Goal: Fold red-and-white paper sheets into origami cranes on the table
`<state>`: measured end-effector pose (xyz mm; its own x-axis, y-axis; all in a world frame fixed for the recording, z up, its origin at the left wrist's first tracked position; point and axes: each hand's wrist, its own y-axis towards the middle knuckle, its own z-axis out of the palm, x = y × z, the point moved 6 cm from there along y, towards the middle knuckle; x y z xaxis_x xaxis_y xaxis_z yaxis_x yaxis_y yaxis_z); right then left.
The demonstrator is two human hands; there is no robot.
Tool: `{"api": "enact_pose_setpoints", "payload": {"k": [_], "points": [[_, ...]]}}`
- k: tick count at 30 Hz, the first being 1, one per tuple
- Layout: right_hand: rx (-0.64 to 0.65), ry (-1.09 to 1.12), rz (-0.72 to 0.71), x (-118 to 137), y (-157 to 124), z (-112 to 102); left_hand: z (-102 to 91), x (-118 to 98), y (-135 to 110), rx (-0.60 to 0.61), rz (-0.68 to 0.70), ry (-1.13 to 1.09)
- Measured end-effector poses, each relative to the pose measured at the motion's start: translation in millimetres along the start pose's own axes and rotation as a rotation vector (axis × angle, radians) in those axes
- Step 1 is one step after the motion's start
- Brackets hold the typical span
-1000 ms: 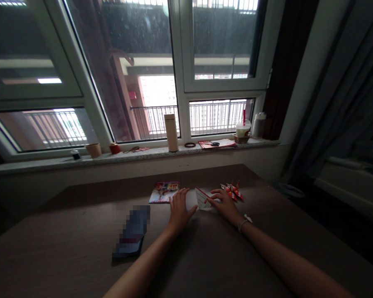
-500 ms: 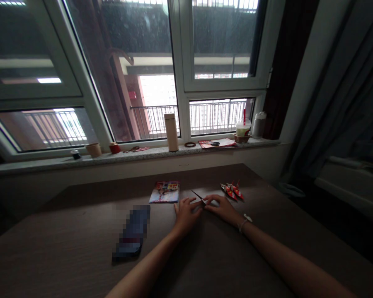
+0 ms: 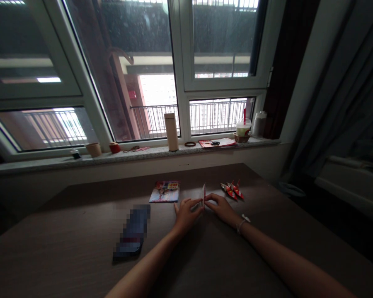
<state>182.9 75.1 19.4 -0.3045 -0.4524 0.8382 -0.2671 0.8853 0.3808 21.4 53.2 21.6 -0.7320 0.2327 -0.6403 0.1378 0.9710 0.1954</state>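
Note:
A small folded piece of paper (image 3: 204, 191), pale with a red edge, stands almost on end between my hands above the table. My left hand (image 3: 187, 214) pinches it from the left side. From the right, the fingertips of my right hand (image 3: 221, 208) are closed on the same paper; a bracelet circles that wrist. Just beyond my right hand lie folded red-and-white paper figures (image 3: 232, 191) with pointed ends. A printed paper packet (image 3: 165, 192) lies flat beyond my left hand. The paper's lower part is partly hidden by my fingers.
A blurred-out dark object (image 3: 132, 232) lies on the brown table (image 3: 65, 236) left of my left forearm. Along the windowsill (image 3: 149, 154) stand a tan flask (image 3: 171, 132), a drink cup (image 3: 243, 127) with a red straw and scissors (image 3: 215, 143) on papers.
The folded paper has turned from a slanting thin edge pointing up-left to nearly upright. Both hands keep hold of it and have shifted only slightly.

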Motion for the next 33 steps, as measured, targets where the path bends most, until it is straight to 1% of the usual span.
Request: {"api": "enact_pose_setpoints", "payload": {"k": [5,9,14,20,25,33], "points": [[-0.046,0.108,0.028,-7,0,-1,0.0,0,1,0.001,-0.004,-0.012],[-0.030,0.195,0.067,-13,1,3,0.6,4,1,-0.009,-0.025,-0.023],[-0.027,0.155,0.053,-12,2,2,0.8,5,1,-0.020,-0.003,-0.046],[-0.013,0.169,0.055,-14,3,3,-0.1,5,3,-0.055,0.006,-0.073],[-0.022,0.179,0.084,-13,4,5,0.5,5,4,-0.052,-0.006,-0.081],[-0.032,0.151,0.087,-11,5,4,-0.3,5,4,-0.056,-0.006,-0.084]]}}
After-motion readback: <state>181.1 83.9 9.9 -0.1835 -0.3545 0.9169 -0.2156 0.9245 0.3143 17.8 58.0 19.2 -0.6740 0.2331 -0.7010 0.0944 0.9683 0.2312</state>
